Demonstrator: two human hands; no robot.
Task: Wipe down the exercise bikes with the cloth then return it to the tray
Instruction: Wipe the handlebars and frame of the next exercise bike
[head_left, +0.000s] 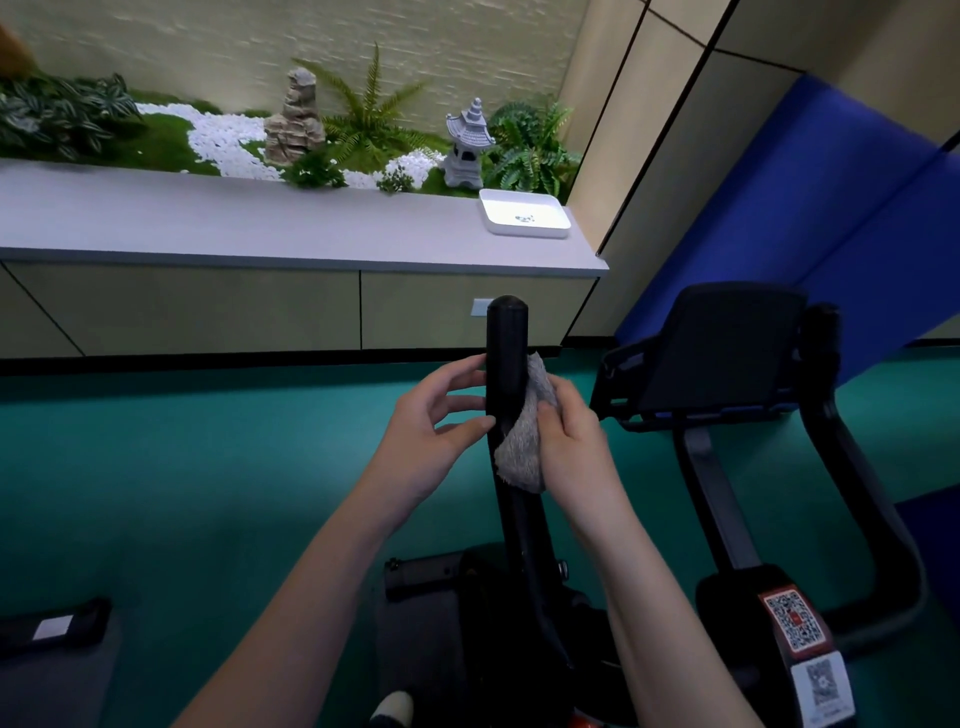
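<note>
Counter (260, 223), right end: white tray (524, 232). Right hand (571, 441) clamps grey cloth (519, 457) against bike handle (506, 353); left hand (426, 421) fingers apart, tips touching handle.

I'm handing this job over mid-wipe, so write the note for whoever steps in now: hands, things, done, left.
Left hand: open, fingertips touching the left side of the black handle post.
Right hand: grips the grey cloth, pressing it against the post's right side.
Tray: white, on the counter's right end, no cloth in it.
Done: wiping is under way on this post; how much is clean cannot be told.
Left: finish the wiping, then put the cloth back in the tray.
</note>
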